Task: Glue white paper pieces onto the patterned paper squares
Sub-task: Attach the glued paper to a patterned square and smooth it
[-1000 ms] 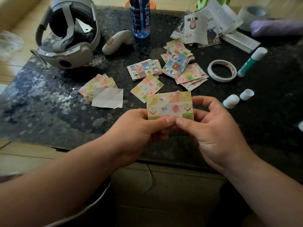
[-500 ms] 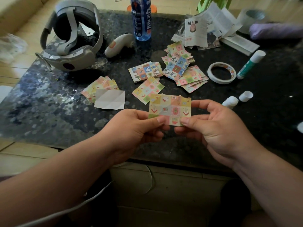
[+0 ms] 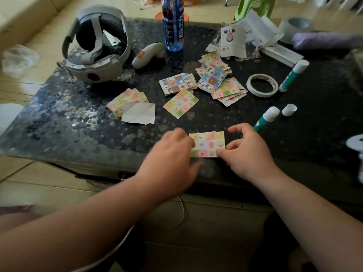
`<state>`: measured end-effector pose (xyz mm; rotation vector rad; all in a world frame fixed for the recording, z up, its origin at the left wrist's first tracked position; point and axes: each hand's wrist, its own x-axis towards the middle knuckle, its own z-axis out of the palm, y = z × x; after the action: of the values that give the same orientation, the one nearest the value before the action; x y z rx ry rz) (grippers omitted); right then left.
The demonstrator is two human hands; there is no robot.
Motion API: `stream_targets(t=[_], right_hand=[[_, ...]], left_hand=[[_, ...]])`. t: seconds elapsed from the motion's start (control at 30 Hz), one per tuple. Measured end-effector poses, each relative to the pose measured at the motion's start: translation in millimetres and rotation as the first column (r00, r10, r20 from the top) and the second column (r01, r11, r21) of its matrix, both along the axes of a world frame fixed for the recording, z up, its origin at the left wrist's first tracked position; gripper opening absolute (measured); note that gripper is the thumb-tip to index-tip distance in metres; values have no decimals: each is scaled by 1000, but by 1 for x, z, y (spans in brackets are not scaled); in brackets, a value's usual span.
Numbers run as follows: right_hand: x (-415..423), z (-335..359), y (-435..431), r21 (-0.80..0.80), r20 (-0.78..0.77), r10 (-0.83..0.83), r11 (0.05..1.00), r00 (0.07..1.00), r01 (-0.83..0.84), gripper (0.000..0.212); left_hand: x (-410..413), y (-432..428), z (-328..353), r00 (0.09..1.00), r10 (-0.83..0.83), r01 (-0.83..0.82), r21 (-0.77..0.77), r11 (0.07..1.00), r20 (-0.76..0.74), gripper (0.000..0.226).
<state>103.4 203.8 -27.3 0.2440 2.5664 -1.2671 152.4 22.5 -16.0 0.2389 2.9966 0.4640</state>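
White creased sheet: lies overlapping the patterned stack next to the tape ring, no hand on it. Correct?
Wrong stack. The head view shows the white creased sheet overlapping the patterned stack in front of the headset, well left of the tape ring. No hand on it: left hand and right hand are both at the patterned piece.
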Motion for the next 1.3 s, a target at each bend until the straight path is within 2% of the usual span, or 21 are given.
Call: stream_targets(t=[0.07, 0.13, 0.23, 0.3, 0.37, 0.43, 0.5, 0.6, 0.67, 0.77, 0.87, 1.0, 1.13, 1.3], right_hand=[[1, -1, 2, 42, -13, 23, 999, 1000, -23, 53], [2, -3, 2, 84, -32, 47, 995, 998, -44, 53], [4, 1, 0, 153, -34, 74, 986, 997, -68, 57], [6, 6, 0, 257, -27, 129, 959, 991, -118, 54], [10, 12, 1, 451, -68, 248, 872, 966, -192, 44], [18, 17, -1, 598, -137, 412, 759, 901, -257, 30], [28, 20, -6, 649, -66, 565, 650, 823, -394, 37], [46, 13, -10, 591, 152, 657, 538, 738, -601, 75], [54, 8, -10, 560, 210, 686, 500, 697, -661, 89], [55, 8, -7, 508, 176, 689, 548, 703, -664, 92], [50, 12, -8, 451, 132, 693, 594, 708, -666, 101], [41, 8, -13, 517, 136, 714, 540, 686, -664, 119], [47, 13, -17, 559, 206, 721, 468, 661, -685, 119], [49, 18, -16, 522, 219, 703, 501, 676, -690, 108]], left_hand=[[18, 14, -6, 979, -178, 186, -85, 979, 96, 77], [31, 24, -15, 945, -253, 289, -166, 943, 206, 94], [34, 27, -25, 940, -267, 311, -208, 928, 214, 94], [31, 27, -24, 937, -272, 316, -198, 928, 220, 94], [29, 26, -23, 930, -280, 328, -187, 926, 240, 97], [28, 23, -24, 924, -288, 340, -195, 920, 251, 101], [27, 22, -26, 921, -294, 351, -219, 910, 256, 102], [27, 25, -24, 923, -281, 339, -212, 916, 263, 100], [29, 27, -21, 923, -269, 330, -206, 921, 276, 99], [25, 28, -19, 927, -260, 319, -206, 925, 269, 101], [12, 26, -18, 950, -269, 293, -166, 941, 156, 98], [11, 29, -16, 940, -299, 330, -227, 916, 164, 102], [24, 31, -14, 930, -303, 346, -218, 913, 208, 105], [24, 29, -16, 944, -275, 309, -200, 930, 180, 101]])
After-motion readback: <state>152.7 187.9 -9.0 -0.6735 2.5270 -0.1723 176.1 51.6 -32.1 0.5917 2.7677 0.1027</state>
